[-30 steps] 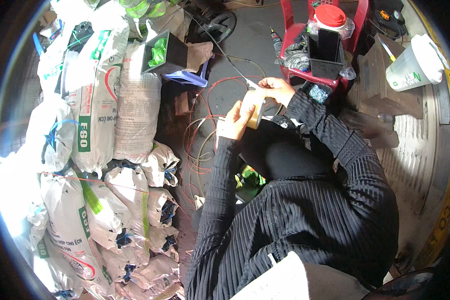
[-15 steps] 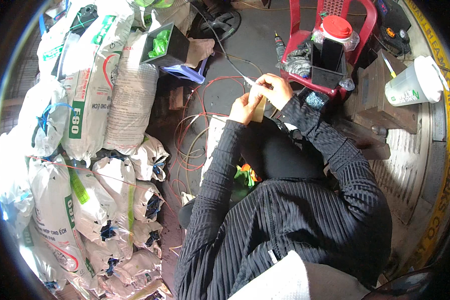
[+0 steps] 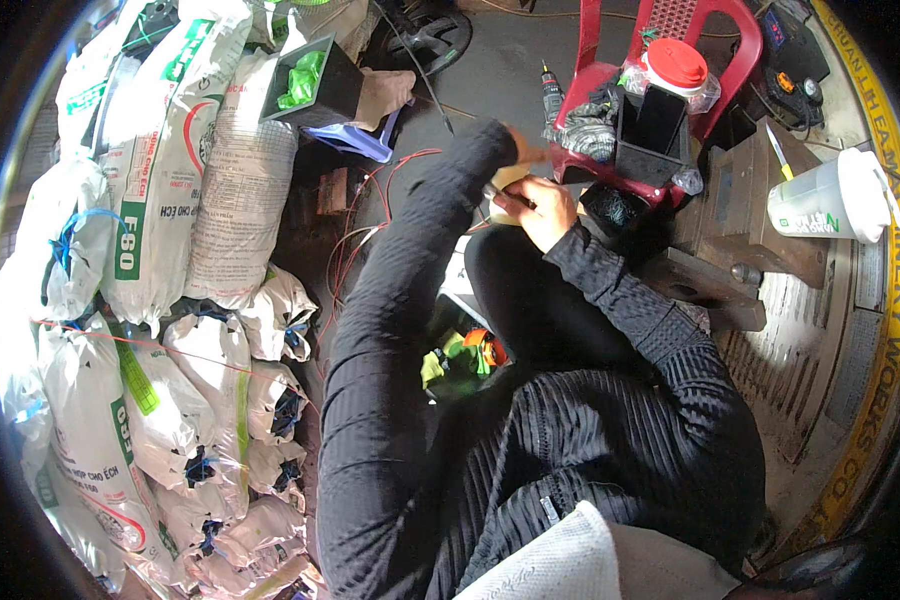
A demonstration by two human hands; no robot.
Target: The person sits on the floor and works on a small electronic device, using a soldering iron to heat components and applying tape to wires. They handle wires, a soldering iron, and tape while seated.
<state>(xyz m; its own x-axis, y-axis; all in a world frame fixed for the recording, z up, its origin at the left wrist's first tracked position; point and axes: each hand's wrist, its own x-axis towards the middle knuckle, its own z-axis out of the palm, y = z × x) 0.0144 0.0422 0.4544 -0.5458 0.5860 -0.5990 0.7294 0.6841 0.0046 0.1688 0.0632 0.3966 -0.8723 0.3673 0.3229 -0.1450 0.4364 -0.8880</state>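
"Holding anything with the right hand (image 3: 547,212)?"

"Yes, pinching a pale yellow thing (image 3: 511,177) between thumb and bent fingers. Nearly closed, with just a small gap for it."

"And with the left hand (image 3: 526,150)?"

"Hard to see. Just past the right hand, near the yellow thing too, but partly hidden by a long black sleeve (image 3: 400,260). Can't tell how far open, or if gripping anything."

"Where to look for the yellow thing, then?"

"Right by both hands, just past the bent black knee (image 3: 515,280). Mostly covered up, so can't tell just what kind of thing."

"Anything over to the right?"

"Yes, a red chair (image 3: 748,60). On its seat, a black box (image 3: 653,165), with a grey cloth (image 3: 585,138) beside it. Just behind the box, a tub with a red lid (image 3: 676,63). Near the cloth, on its left, a drill (image 3: 552,95). Farther right, well apart from the hands, a big cup (image 3: 815,205) with a white top."

"And to the left?"

"Lots of fat white bags (image 3: 135,215), piled up. Near the top ones, a dark bin (image 3: 332,92) with green stuff (image 3: 300,80) in it. Close to the bin, a blue stool (image 3: 355,143). Below that, loops of red wire (image 3: 370,200). Up past the stool, a black wheel (image 3: 425,45)."
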